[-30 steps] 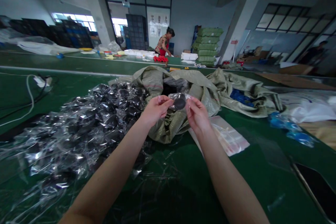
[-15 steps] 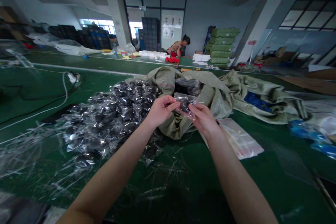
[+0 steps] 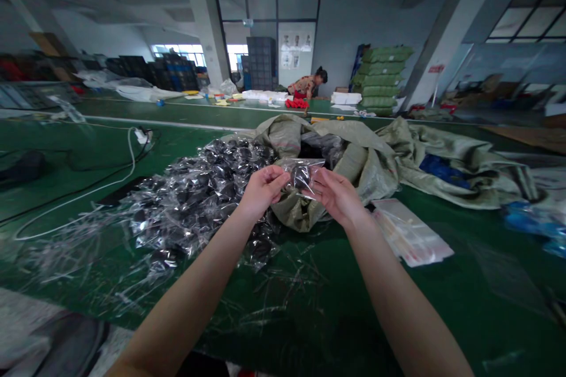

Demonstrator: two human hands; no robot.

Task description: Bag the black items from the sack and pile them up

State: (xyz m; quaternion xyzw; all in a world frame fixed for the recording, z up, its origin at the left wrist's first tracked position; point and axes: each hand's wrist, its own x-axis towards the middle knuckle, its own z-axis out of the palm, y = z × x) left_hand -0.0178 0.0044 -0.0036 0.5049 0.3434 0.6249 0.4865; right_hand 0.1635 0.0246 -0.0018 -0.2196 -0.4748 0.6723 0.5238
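Note:
Between my hands, above the front of an open woven sack (image 3: 292,212), is a small clear plastic bag (image 3: 302,177) with a dark round item inside. My left hand (image 3: 262,189) pinches the bag's left edge. Its right edge is gripped by the thumb and fingers of my right hand (image 3: 338,195). To the left lies a heap of similar bagged dark items (image 3: 194,194); what exactly they are I cannot make out. A stack of flat clear bags (image 3: 413,232) rests on the green table by my right forearm.
Another woven sack with blue contents (image 3: 444,171) lies to the right. Plastic strips (image 3: 75,241) litter the left side, and a white cable (image 3: 132,159) with a plug runs behind them. A co-worker (image 3: 309,83) bends over the far table beside stacked green sacks (image 3: 384,76).
The bag between my hands now lies flatter and more stretched out, its dark item in plain sight. My hands have moved slightly apart, and the view has turned a little left.

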